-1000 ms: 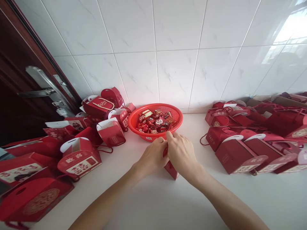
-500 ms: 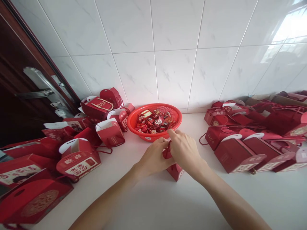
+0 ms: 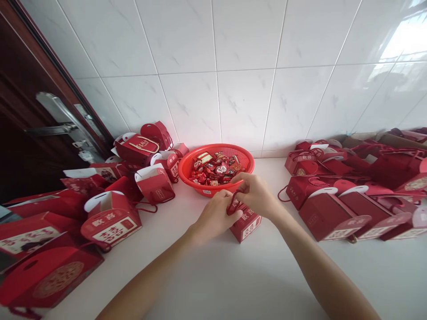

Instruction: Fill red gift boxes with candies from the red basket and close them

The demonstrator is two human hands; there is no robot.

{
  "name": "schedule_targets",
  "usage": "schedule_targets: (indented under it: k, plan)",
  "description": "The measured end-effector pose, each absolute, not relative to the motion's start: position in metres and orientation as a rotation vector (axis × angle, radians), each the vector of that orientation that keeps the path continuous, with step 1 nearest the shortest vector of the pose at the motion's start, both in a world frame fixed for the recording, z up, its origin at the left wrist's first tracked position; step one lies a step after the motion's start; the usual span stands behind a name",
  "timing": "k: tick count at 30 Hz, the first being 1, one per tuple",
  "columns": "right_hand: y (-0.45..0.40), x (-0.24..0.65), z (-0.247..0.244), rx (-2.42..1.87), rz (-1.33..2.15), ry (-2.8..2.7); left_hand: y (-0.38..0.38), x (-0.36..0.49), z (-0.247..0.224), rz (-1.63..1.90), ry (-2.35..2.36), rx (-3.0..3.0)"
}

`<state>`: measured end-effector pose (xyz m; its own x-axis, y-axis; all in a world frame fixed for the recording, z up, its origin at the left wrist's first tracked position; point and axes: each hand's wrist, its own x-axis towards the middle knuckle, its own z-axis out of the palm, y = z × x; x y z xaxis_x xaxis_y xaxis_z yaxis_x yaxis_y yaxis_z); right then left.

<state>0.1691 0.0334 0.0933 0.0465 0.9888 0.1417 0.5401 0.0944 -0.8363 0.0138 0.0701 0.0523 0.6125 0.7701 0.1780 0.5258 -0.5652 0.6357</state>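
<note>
One box (image 3: 246, 226) turned, held by two hands (image 3: 216, 214).

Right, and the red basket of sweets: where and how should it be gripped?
Probably by the flared rim of the basket, from left and right at once, fingers under it. The rim overhangs the body, the sweets lie loose inside, and the tiled wall stands close behind.

The basket (image 3: 216, 189) of sweets (image 3: 218, 168) stands between left boxes (image 3: 111, 224) and right boxes (image 3: 333, 213), before the wall (image 3: 245, 106).
</note>
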Motion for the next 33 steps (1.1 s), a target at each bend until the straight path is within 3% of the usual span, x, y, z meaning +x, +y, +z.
schedule_targets:
  k: [7,13,22,33]
  plan:
    - [0.040,0.176,0.093,-1.353,1.055,-1.435,0.079,0.013,0.049,0.597,0.991,2.238]
    - [0.040,0.171,0.092,-1.417,0.898,-1.430,0.082,0.013,0.047,0.723,0.869,2.303]
    - [0.043,0.164,0.080,-1.490,0.701,-1.500,0.083,0.014,0.045,0.633,0.937,2.420]
    - [0.041,0.174,0.093,-1.401,1.029,-1.424,0.075,0.016,0.045,0.558,0.933,2.815]
